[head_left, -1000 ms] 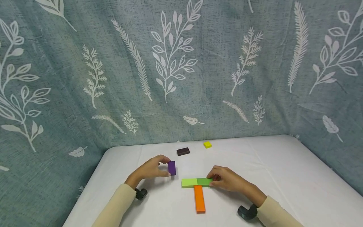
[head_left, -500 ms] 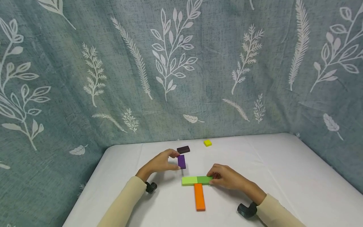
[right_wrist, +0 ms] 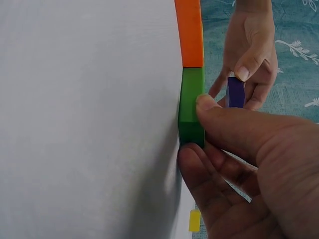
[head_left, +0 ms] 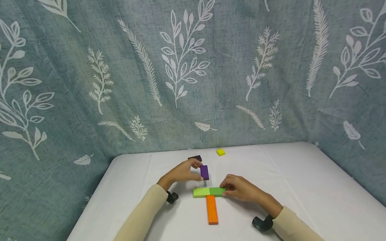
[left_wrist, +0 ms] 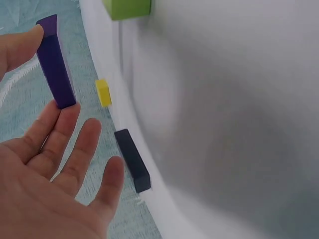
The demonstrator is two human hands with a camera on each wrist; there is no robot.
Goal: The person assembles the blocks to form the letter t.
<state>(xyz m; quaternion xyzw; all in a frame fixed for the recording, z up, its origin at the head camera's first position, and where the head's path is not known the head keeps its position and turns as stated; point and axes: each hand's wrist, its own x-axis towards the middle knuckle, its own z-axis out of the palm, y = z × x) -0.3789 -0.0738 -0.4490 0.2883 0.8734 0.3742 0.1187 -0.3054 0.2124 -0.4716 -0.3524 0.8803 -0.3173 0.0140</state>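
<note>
At the white table, hands pinch an oblong purple block and the deeper green block.

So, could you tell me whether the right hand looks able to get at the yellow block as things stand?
Probably yes, once freed: the right hand pinches the darker green block, but I see nothing between that hand and the yellow block farther back.

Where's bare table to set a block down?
Widest bare stretch: the white table right of the yellow block, beyond the right hand. Smaller patch: between the left sleeve and the orange block. Crowded: the middle, where the left hand holds the purple block near the lime block and green block, the dark block behind.
</note>
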